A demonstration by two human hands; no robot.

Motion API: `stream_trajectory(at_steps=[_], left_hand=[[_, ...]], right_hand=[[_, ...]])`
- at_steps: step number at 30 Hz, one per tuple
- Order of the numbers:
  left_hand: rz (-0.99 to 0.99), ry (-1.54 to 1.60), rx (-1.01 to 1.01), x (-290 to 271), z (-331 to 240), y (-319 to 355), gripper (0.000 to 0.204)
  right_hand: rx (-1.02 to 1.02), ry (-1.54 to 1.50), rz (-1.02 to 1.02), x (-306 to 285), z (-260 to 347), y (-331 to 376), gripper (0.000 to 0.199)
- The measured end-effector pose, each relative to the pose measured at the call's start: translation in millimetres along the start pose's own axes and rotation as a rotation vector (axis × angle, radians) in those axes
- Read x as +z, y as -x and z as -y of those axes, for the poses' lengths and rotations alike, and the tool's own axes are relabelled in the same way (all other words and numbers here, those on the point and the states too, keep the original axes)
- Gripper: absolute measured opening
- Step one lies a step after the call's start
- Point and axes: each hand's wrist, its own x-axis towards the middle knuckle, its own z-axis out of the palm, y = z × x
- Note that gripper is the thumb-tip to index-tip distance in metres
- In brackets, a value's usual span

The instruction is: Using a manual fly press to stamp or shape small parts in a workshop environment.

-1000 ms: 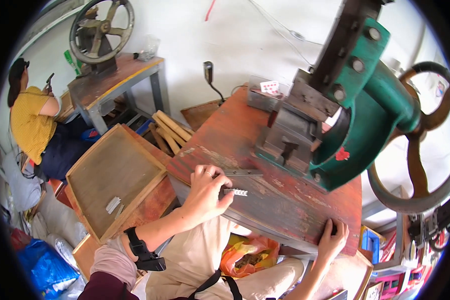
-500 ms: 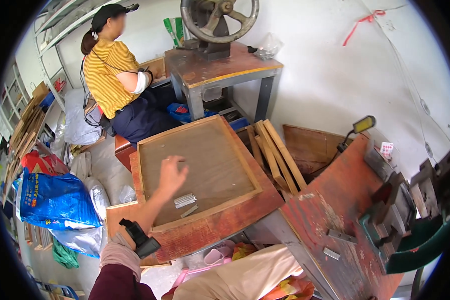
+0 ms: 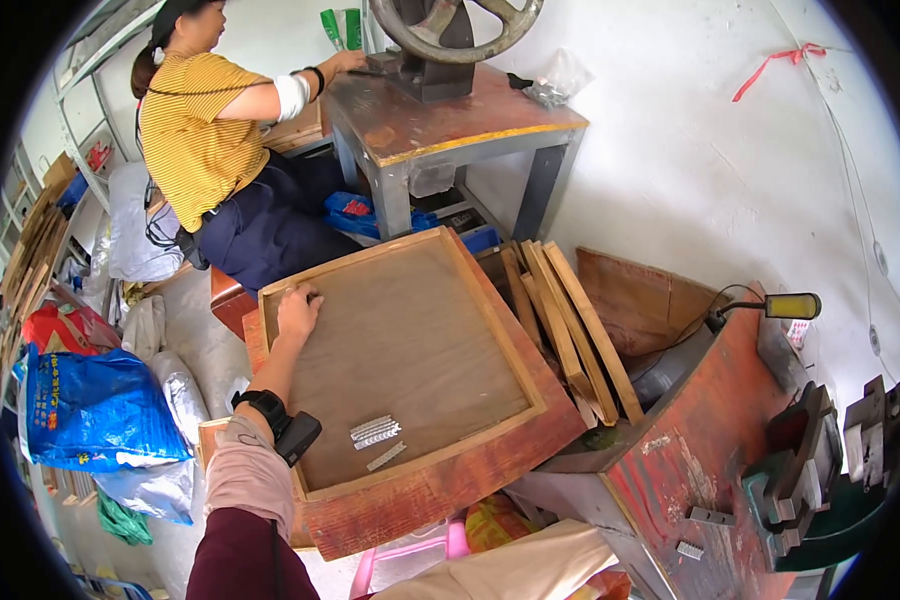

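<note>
My left hand [image 3: 297,311] rests on the far left corner of a shallow wooden tray [image 3: 490,305], fingers curled over its rim. A black device is strapped to that wrist. Inside the tray near its front lie small grey metal strips [image 3: 375,432] in a short row, with one more beside them. My right hand is out of view. More small metal pieces [image 3: 712,517] lie on the red worktable [image 3: 670,470] at the right.
A green press [image 3: 820,480] stands at the right edge. Wooden slats [image 3: 570,320] lean beside the tray. A person in a yellow striped top [image 3: 205,130] works at a second table [image 3: 450,120] with a wheel press. Blue and white bags [image 3: 90,410] lie at the left.
My view has swung left, from the green press to the tray. My left hand left the red table, dropped the strips in the tray and moved to its far left corner.
</note>
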Motion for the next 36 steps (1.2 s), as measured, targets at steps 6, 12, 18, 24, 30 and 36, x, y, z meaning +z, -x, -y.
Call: stream_trajectory(at_steps=[6, 12, 18, 24, 30, 36], left_hand=[[-0.036, -0.150, 0.160, 4, -4, 2, 0.016], [0.219, 0.697, 0.285, -76, -165, 116, 0.009], [0.725, 0.983, 0.808, -144, -318, 260, 0.003], [0.946, 1.109, 1.021, -151, -381, 334, 0.010], [0.975, 1.042, 1.028, -153, -406, 364, 0.009], [0.917, 0.963, 1.058, -145, -421, 371, 0.014]], right_hand=[[0.059, 0.041, 0.080, 5, 2, 0, 0.034], [0.297, -0.349, -0.035, -6, 77, 21, 0.020], [-0.302, -0.574, 0.423, -30, 238, 66, 0.021], [-0.260, -0.758, 0.490, -33, 246, 71, 0.028], [-0.124, -0.786, 0.532, -44, 208, 57, 0.018], [-0.119, -0.810, 0.604, -37, 198, 34, 0.010]])
